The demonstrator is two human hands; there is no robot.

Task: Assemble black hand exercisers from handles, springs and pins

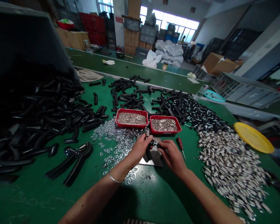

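My left hand [139, 148] is closed around a curved black handle [148, 154], and a metal spring [147, 133] stands up at its top. Close beside it, my right hand [174, 155] pinches a small black knob with a metal shaft [156, 144] against the side of the handle. Fingers partly cover where the two meet. Both hands are over a flat metal plate [156, 160] on the green table. A screwdriver with a red handle [179, 143] lies right of my right hand.
Two red trays [132, 126] [165, 133] of small metal parts stand ahead. Loose rings [116, 146] and black handles [67, 115] spread left, near an assembled hand grip [72, 158]. Springs [231, 168], black knobs with screws [200, 112] and a yellow lid [253, 137] are right.
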